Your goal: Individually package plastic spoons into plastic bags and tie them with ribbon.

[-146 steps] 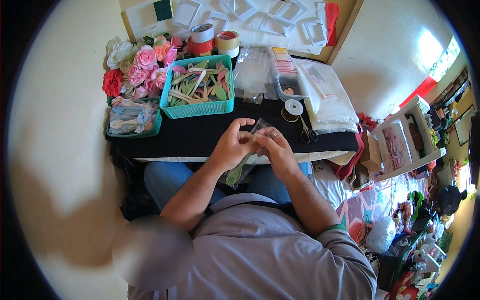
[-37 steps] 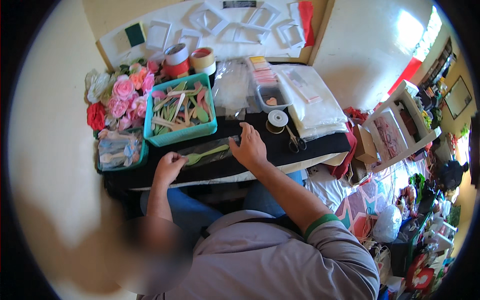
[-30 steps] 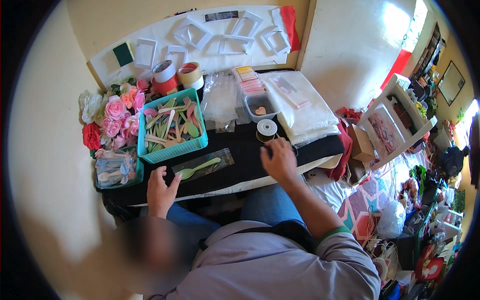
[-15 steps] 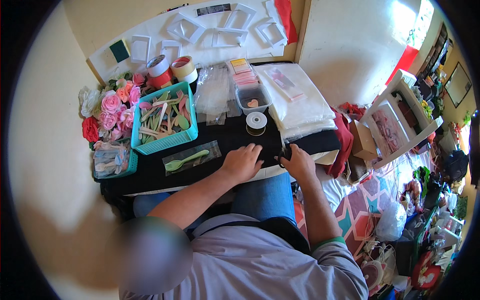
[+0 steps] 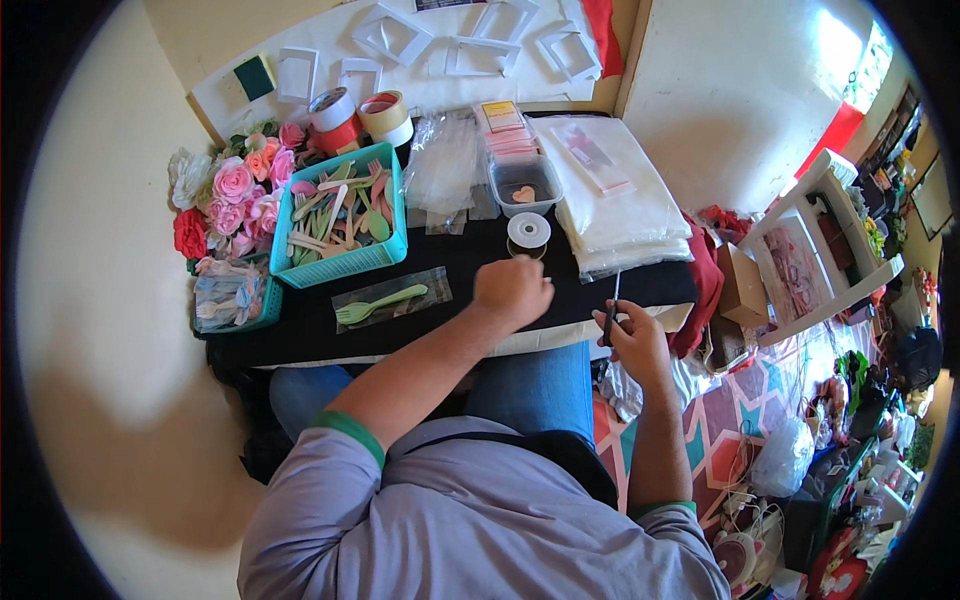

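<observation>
My left hand [image 5: 512, 293] is closed just in front of a white spool [image 5: 528, 229] wound with dark ribbon or cord; what its fingers hold, if anything, is hidden. In my right hand [image 5: 640, 340] is a pair of dark-handled scissors [image 5: 611, 318], blades pointing away from me toward a stack of clear plastic sheets [image 5: 625, 200]. A green fork and spoon, in a clear plastic sleeve [image 5: 392, 300], lie to the left of my left hand on the black cloth [image 5: 460, 262].
A turquoise basket [image 5: 340, 268] of coloured wooden cutlery stands at left, beside artificial flowers [image 5: 232, 200] and a smaller basket [image 5: 268, 305]. Tape rolls [image 5: 383, 112], plastic sleeves [image 5: 440, 165] and a clear tub [image 5: 525, 180] are behind. A white rack [image 5: 800, 240] stands at right.
The left hand has closed and sits nearer the spool. The right hand has shifted right with the scissors, whose blades now show. The whole view has moved slightly.
</observation>
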Demonstrator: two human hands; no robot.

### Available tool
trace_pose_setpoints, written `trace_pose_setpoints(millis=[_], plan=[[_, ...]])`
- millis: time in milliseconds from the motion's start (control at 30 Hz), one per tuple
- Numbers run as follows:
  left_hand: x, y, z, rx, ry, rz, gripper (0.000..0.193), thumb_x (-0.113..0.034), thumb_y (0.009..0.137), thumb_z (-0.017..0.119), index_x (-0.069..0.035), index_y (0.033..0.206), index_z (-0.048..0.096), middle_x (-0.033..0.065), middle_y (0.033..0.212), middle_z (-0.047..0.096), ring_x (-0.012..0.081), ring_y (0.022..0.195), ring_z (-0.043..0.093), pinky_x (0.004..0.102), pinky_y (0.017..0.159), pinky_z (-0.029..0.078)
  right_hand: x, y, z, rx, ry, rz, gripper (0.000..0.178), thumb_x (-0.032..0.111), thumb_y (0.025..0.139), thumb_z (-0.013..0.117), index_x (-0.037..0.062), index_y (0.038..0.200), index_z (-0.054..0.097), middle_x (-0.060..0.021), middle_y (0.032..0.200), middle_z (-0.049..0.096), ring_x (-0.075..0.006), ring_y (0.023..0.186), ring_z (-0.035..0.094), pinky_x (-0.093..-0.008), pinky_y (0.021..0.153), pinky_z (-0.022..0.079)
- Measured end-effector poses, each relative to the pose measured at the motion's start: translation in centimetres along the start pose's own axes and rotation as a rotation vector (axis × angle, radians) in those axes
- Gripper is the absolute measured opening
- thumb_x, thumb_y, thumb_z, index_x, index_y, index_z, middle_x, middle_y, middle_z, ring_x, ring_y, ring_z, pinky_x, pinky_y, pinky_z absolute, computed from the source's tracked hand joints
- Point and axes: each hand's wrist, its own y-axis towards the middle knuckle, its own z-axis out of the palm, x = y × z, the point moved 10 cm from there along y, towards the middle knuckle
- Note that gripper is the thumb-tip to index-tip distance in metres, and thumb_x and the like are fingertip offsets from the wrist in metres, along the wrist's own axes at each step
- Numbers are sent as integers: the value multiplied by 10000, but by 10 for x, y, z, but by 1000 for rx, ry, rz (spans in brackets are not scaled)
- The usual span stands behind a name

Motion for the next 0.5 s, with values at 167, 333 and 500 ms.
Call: trace_pose_setpoints(millis=[167, 333, 500], plan=[[72, 22, -14, 14, 85, -123, 357, -254, 802, 595, -51, 1095, 581, 157, 1102, 605, 325, 1027, 610, 451, 844, 516, 18, 14, 20, -9, 130, -68, 427, 241, 900, 686, -29, 1210, 572, -57, 732, 664, -83, 629, 619, -222, 502, 420], [80, 28, 3, 55, 73, -23, 463, -210, 806, 578, -51, 1240, 564, 198, 1105, 573, 374, 1090, 553, 449, 938, 467, 42, 13, 47, 16, 204, -127, 382, 219, 880, 709, -9, 1169, 606, -30, 643, 616, -49, 551, 478, -239, 498, 360], [63, 8, 11, 123, -111, 20, 460, -209, 803, 583, -42, 1232, 586, 210, 1084, 574, 386, 1036, 564, 452, 929, 466, 31, 15, 47, 26, 197, -133, 395, 216, 884, 704, -11, 1188, 595, -34, 657, 623, -50, 561, 484, -238, 503, 363]])
